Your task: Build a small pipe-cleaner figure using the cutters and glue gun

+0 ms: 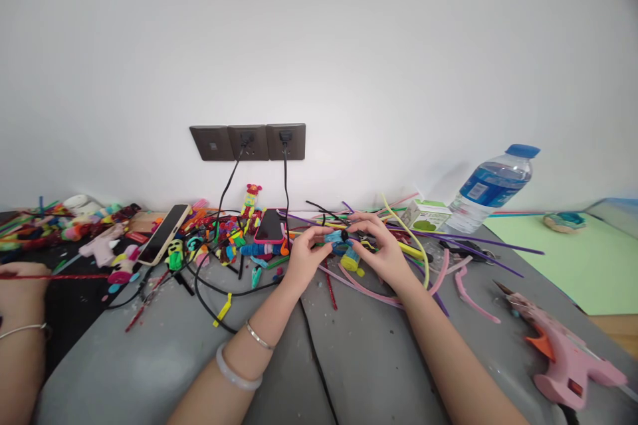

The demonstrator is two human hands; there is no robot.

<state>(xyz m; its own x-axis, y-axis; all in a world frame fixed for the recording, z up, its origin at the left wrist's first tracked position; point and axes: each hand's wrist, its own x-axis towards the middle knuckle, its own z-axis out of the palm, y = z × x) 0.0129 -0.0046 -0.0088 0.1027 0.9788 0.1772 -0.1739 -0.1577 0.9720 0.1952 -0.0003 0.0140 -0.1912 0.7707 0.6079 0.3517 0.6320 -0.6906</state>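
In the middle of the table, a small blue pipe-cleaner figure (335, 238) with a dark part on top is pinched between the thumb and fingers of my left hand (305, 257). My right hand (383, 251) closes on its other side, thumb and fingertips at the dark part. Just below the fingertips is a yellow fuzzy piece (350, 261); whether it joins the blue one I cannot tell. Pink pipe cleaners (371, 291) and a bent yellow pipe cleaner (411, 232) lie around my right hand.
A tilted water bottle (491, 187) and a small carton (425, 215) stand at right, behind a pink glue gun (563, 345). Phones (164, 234), colourful fuzzy figures (252, 202) and black cables (310, 332) spread leftward. Another person's hand (22, 292) holds a red stem at far left.
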